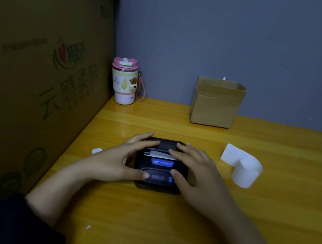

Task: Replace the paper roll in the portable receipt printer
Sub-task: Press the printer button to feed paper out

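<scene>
Head view: black portable receipt printer (160,170) sits on yellow wooden table (270,205), centre of frame, blue label on top, a strip of white paper showing at its slot. Left hand (119,157) rests on the printer's left side, fingers spread flat over the rear lid, thumb on the front panel; not pinching anything. Right hand (197,169) mirrors it on the right side, fingers spread over the lid, thumb near the front panel. White paper roll (246,172) lies on the table to the right of the printer, apart from it, loose end unrolled toward the back. Small open cardboard box (216,103) stands at the wall behind. Pink-lidded tumbler (124,82) in the back-left corner beside a large cardboard carton (34,78). Small white scrap (97,150) left of the left hand.
</scene>
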